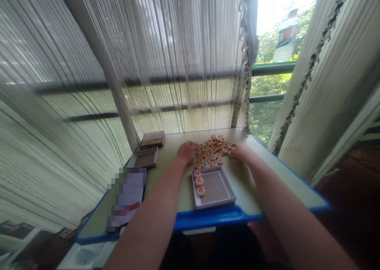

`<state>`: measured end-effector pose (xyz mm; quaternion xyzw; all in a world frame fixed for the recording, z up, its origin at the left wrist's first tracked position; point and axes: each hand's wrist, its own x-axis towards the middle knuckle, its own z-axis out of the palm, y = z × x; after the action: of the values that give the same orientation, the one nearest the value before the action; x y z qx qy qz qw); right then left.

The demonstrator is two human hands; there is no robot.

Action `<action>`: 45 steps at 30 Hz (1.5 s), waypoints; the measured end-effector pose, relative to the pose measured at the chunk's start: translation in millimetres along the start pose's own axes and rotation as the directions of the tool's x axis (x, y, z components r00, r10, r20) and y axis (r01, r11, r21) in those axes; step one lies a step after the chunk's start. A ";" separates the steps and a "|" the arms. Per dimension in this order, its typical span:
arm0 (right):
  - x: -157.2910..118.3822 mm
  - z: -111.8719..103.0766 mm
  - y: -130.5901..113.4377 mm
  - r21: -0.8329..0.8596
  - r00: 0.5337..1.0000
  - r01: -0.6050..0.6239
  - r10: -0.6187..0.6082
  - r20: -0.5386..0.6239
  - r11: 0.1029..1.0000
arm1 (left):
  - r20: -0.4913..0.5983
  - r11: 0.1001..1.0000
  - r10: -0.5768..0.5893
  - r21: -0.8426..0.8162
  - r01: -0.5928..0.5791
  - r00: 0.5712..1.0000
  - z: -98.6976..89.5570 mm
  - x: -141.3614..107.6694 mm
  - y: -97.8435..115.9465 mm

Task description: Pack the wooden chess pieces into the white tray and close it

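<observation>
Many round wooden pieces with red or dark characters (pixel 212 150) lie in a loose heap on the table, partly stacked at the back. My left hand (pixel 186 151) touches the heap's left edge, its fingers curled and partly hidden. At the right edge, my right hand (pixel 240 152) rests against other pieces; whether it grips one is too small to tell. Nearer to me sits a shallow open box (pixel 215 185), with three red-marked pieces (pixel 199 181) in a column along its left side.
On the pale table (pixel 279 187) with a blue rim, a brown patterned box (pixel 152 139) and a second shallow tray (pixel 145 158) stand at the back left. A blurred flat item (pixel 129 197) lies at the left. Curtains hang behind; a bottle (pixel 286 36) appears by the window.
</observation>
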<state>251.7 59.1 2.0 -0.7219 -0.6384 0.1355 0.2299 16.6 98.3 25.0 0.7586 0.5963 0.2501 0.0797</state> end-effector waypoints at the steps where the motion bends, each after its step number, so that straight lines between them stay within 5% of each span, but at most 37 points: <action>1: -0.2 0.1 0.0 -0.001 0.999 -0.047 0.047 0.003 0.999 | -0.021 1.000 0.009 0.001 -0.008 1.000 -0.2 -0.4 0.4; 6: -1.4 -2.6 0.4 0.037 0.978 -0.197 0.199 -0.063 0.980 | -0.082 0.999 -0.035 -0.036 0.032 0.996 -2.2 -0.4 -1.5; 13: -9.2 -7.8 -6.5 0.083 0.969 -0.235 0.240 -0.058 0.968 | -0.159 0.998 0.008 0.059 0.002 0.987 -3.3 -4.5 -1.4; 19: -12.8 -12.5 -11.5 -0.067 0.983 -0.094 0.082 -0.162 0.993 | -0.105 0.989 0.110 0.115 -0.098 0.988 -0.8 -8.9 9.5; 24: -17.0 -13.9 -14.8 -0.097 0.979 -0.115 0.096 -0.181 0.989 | -0.044 0.979 0.161 0.133 -0.154 0.986 2.2 -8.6 8.2; 30: -18.8 -11.9 -26.4 -0.085 0.980 0.105 -0.118 -0.158 0.991 | -0.002 0.974 0.182 0.140 -0.180 0.983 3.2 -9.4 9.9; 34: -15.2 -10.4 -17.2 -0.184 0.986 -0.044 0.013 -0.165 0.982 | 0.002 0.984 0.152 0.091 -0.151 0.988 2.1 -8.3 8.5; 38: -12.2 -10.7 -7.2 -0.097 0.967 -0.238 0.227 -0.112 0.966 | 0.002 0.994 0.066 0.089 -0.066 0.998 0.9 -5.9 0.0; 42: -14.1 -13.7 -9.4 -0.013 0.965 -0.244 0.242 -0.097 0.970 | 0.079 0.992 -0.017 0.123 0.008 0.997 2.2 -3.0 -8.4; 45: -18.1 -15.4 -16.8 -0.003 0.978 -0.139 0.137 -0.156 0.990 | 0.072 0.996 -0.032 0.089 0.025 0.997 3.8 -1.2 -11.1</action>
<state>242.1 40.1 21.9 -0.7744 -0.5679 0.0902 0.2639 8.5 101.0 16.7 0.7616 0.6141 0.1942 0.0714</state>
